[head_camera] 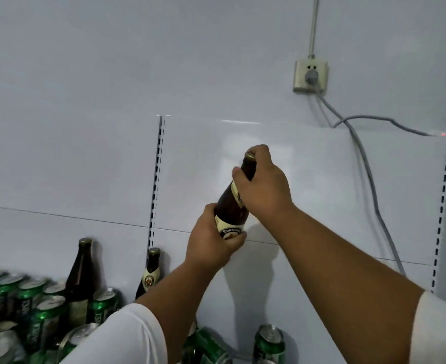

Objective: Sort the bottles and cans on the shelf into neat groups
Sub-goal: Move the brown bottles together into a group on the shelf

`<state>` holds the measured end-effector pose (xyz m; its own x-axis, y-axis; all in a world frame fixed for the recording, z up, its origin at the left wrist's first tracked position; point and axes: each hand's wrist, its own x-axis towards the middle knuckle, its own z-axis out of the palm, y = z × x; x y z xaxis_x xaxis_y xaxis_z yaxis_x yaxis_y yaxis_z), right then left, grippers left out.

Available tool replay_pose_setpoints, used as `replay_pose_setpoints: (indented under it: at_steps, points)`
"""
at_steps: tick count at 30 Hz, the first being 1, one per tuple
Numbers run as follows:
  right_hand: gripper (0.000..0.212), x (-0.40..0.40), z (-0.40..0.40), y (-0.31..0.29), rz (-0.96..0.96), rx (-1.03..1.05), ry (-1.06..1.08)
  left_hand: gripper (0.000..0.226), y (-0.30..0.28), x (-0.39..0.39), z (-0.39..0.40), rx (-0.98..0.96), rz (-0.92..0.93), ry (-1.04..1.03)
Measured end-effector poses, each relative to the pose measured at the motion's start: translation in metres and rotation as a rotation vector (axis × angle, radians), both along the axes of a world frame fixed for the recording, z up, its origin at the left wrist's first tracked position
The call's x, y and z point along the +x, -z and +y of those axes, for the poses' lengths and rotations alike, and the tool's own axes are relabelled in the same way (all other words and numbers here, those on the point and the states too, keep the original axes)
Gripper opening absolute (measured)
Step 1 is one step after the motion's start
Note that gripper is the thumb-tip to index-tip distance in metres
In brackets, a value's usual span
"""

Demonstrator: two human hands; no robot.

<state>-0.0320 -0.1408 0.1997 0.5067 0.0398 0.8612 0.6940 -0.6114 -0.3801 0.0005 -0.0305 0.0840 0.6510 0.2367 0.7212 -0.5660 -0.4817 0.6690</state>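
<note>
both hands hold a brown bottle [232,203] up in the air, tilted, well above the shelf stock: left hand [211,240] wrapped round the label end, right hand [262,185] curled round the neck under the cap. risk imo: setting it down blind btwn the green cans [35,303] could knock the upright bottles [81,271] over.

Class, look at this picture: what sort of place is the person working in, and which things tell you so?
Probably a shop or stockroom drinks shelf. Slotted shelving uprights run up the white back panel, many green cans stand massed together, and matching brown bottles stand behind them.
</note>
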Motion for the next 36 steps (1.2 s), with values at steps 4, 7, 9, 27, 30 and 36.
replay_pose_setpoints:
  at_steps: [4, 7, 9, 27, 30, 36]
  points:
    - [0.029, -0.016, 0.032, -0.010, 0.137, 0.298, -0.296, 0.064, -0.014, -0.025, 0.022, -0.008, -0.067, -0.025]
    - [0.010, -0.024, 0.071, -0.008, 0.290, 0.416, -0.558, 0.061, -0.012, -0.045, 0.053, -0.002, -0.027, -0.077]
    - [0.004, -0.031, 0.101, -0.003, 0.317, 0.419, -0.610, 0.062, -0.004, -0.059, 0.082, -0.003, 0.002, -0.141]
    - [0.004, -0.203, 0.459, 0.047, 0.484, 0.347, -1.033, 0.063, 0.038, -0.299, 0.431, 0.058, 0.190, -0.547]
    - [0.001, -0.222, 0.510, 0.054, 0.513, 0.335, -1.072, 0.065, 0.047, -0.322, 0.476, 0.022, 0.216, -0.561]
    - [0.001, -0.222, 0.605, 0.065, 0.549, 0.279, -1.078, 0.064, 0.062, -0.327, 0.557, -0.057, 0.210, -0.547]
